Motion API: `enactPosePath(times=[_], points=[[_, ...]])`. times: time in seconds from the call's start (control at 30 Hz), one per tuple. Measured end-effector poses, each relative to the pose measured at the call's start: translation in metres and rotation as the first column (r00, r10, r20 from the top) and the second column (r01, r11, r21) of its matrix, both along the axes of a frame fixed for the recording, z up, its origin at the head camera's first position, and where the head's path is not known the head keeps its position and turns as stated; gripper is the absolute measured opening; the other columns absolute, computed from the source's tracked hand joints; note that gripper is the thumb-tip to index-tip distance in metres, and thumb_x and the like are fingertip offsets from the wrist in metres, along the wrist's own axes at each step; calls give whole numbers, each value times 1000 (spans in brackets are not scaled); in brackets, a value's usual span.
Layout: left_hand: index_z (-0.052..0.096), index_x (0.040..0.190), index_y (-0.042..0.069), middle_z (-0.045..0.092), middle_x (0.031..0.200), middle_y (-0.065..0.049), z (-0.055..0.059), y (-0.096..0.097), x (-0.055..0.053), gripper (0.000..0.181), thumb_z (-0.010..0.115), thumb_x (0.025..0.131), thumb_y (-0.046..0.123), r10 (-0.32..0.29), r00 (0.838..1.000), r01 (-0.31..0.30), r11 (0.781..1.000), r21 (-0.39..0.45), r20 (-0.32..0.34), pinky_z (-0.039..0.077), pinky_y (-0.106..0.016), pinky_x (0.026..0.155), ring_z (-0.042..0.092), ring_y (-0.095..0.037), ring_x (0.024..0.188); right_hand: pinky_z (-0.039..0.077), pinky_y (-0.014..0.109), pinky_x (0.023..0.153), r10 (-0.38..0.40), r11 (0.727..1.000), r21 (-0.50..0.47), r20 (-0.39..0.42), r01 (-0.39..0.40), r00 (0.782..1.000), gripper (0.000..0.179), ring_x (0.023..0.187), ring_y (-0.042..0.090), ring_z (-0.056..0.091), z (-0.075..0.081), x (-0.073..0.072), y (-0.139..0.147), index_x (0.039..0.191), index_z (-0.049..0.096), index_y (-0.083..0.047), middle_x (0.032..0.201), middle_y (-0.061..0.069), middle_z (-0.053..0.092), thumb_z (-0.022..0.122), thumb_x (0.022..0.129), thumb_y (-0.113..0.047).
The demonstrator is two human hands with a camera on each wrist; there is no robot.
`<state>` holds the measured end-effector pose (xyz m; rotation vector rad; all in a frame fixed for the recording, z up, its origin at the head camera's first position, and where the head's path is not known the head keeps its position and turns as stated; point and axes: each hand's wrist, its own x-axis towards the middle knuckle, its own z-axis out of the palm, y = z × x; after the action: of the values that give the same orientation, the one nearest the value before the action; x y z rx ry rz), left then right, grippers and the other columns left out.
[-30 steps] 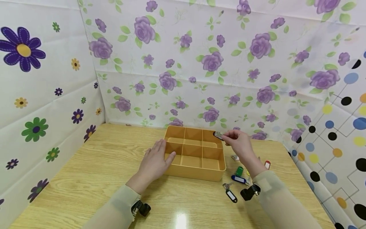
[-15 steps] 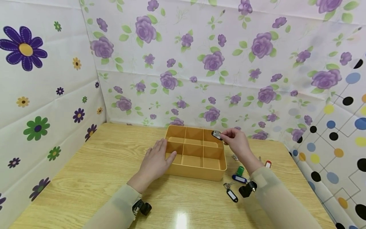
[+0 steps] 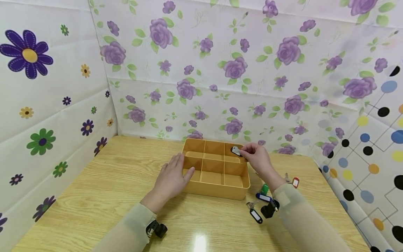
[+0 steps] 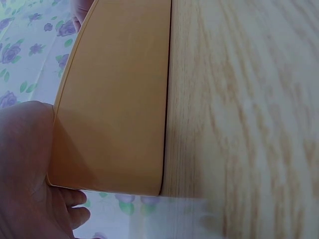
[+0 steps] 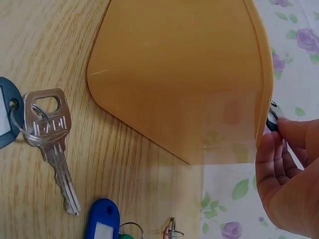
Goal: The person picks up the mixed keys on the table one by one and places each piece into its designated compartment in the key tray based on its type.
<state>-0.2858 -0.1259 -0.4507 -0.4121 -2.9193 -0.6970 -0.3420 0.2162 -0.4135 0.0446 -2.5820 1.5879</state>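
An orange box with several compartments stands on the wooden table. My left hand lies against its left side, fingers straight and thumb reaching over the front left compartment. In the left wrist view that hand touches the corner of the box. Between thumb and fingertips, my right hand pinches a key with a black tag over the back right compartment. The right wrist view has the right hand at the box's rim, with most of the held key hidden.
Right of the box lie a key ring with a black tag, a blue tag, a green tag and a red tag. A silver key shows large in the right wrist view. Patterned cloth hangs behind the table.
My right hand has moved a little left and down, bringing the black-tagged key further over the back right compartment. The left hand stays against the box.
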Motion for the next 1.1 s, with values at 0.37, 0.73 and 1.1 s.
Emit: enactPosePath(times=[0.37,0.73,1.1], points=[[23,174,-2,22,180,-20,-2,0,-2,89,40,116,62,1,1000,-1,1000,-3,1,18,-65,132,19,-38,168,60,25,78,12,1000,7,9,-12,1000,18,98,34,68,-2,0,2,120,72,0,108,14,69,71,111,-14],[20,175,-1,22,180,-20,-2,0,-1,88,40,116,62,-4,1000,4,1000,-7,6,18,-64,132,21,-40,167,59,28,81,37,999,17,23,-37,999,21,104,37,68,-3,1,4,124,73,-3,114,13,70,73,110,-19],[22,175,-1,22,180,-20,-2,0,-1,88,40,116,62,-2,1000,1,1000,4,3,17,-65,133,20,-39,167,62,33,92,69,998,10,21,-69,997,43,104,22,71,-3,2,9,141,67,2,126,14,70,74,109,-26]])
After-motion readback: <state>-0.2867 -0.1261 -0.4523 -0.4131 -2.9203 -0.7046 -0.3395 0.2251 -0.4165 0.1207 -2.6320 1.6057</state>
